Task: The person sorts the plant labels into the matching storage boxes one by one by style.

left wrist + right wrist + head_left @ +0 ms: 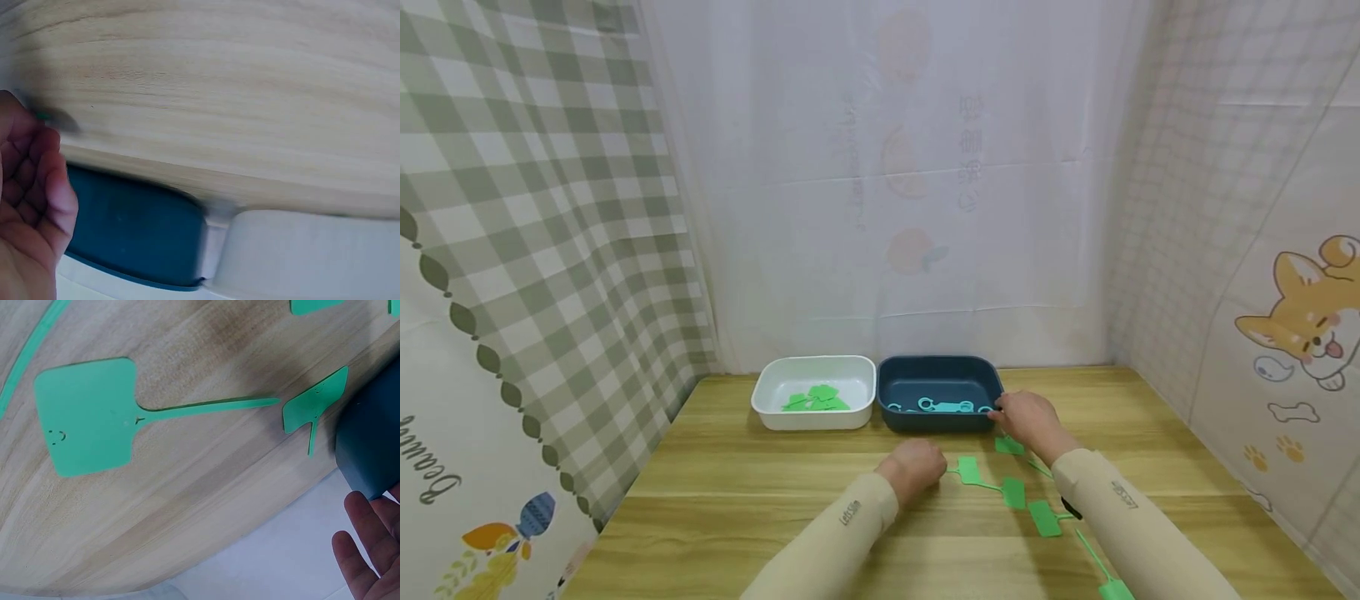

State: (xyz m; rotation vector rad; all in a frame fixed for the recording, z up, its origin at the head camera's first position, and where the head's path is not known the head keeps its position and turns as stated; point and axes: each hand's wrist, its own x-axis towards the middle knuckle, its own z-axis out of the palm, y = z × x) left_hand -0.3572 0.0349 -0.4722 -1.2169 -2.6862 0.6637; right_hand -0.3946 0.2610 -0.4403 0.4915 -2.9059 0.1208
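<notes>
My left hand (915,468) is low over the table with fingers curled, pinching the stem end of a green plant label (968,470). Only a speck of green (42,116) shows past its fingertips in the left wrist view. My right hand (1028,418) is at the right front corner of a dark blue bin (940,423), fingertips over the rim. Its visible fingers (356,515) are loosely extended in the right wrist view; the others are partly hidden by the bin. Turquoise pieces with ring ends (946,407) lie inside, one ring close to the right fingertips.
A white bin (812,422) holding several green labels (820,398) stands left of the dark blue one. More green labels (1045,518) lie across the table's right side, one (1010,445) just before the right hand. Curtains (895,275) enclose the wooden table (760,500).
</notes>
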